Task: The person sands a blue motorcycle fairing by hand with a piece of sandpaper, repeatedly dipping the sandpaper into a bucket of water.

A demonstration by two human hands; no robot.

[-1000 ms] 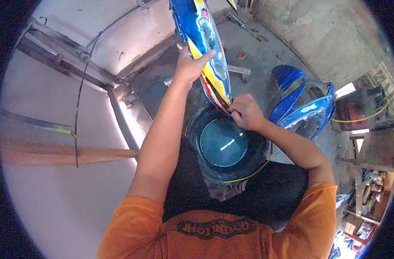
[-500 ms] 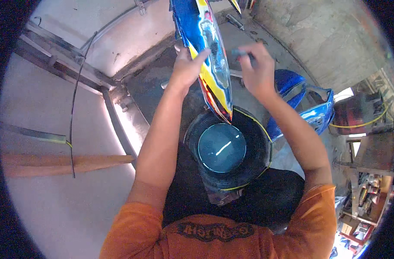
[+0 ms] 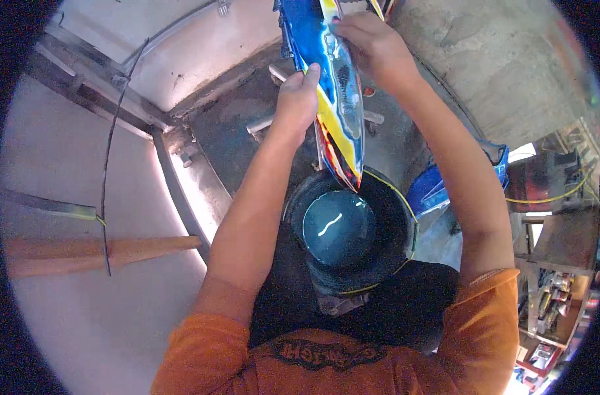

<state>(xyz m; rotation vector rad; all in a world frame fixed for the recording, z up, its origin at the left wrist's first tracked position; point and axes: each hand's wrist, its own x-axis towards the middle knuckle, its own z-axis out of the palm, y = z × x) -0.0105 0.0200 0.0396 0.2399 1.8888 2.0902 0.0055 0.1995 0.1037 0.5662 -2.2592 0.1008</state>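
A long, pointed fairing panel (image 3: 339, 99), glossy blue with yellow, red and white patches, slants down with its tip above a black bucket (image 3: 395, 247). Bluish-grey water (image 3: 336, 230) stands in the bucket. My left hand (image 3: 299, 99) grips the panel's left edge, thumb on the painted face and fingers behind it. Up on the panel's right side, my right hand (image 3: 375, 52) has its fingertips pressed against the surface. What lies under those fingertips, if anything, is hidden.
A second blue fairing piece (image 3: 431, 187) lies on the floor right of the bucket, partly behind my right forearm. Walls rise at the left and far right. A shelf with assorted items (image 3: 553, 303) stands at the right, and a wooden beam (image 3: 102, 252) juts in from the left.
My right hand has moved from beside the panel up and left onto its upper surface. The panel and my left hand have shifted slightly to the right.
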